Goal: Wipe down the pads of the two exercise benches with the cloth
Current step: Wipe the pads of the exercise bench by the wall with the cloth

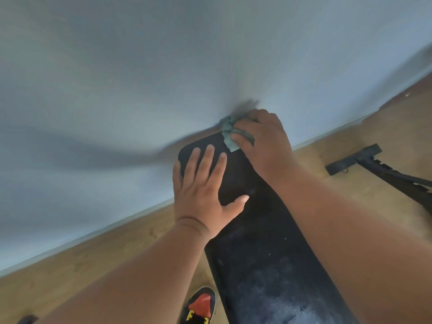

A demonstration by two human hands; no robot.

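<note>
A long black bench pad (261, 249) runs from the bottom of the view up to the pale wall. Its near part looks dusty with pale smears. My right hand (264, 139) grips a bunched grey-green cloth (228, 132) and holds it against the pad's far end, close to the wall. My left hand (201, 188) lies flat on the pad with its fingers spread, just left of and nearer than the right hand. Only one bench pad shows in this view.
The pale blue-grey wall (163, 66) stands right behind the pad's far end. A wooden floor (93, 258) lies on both sides. A black metal frame foot (355, 159) rests on the floor at right. My shoe (202, 306) stands left of the pad.
</note>
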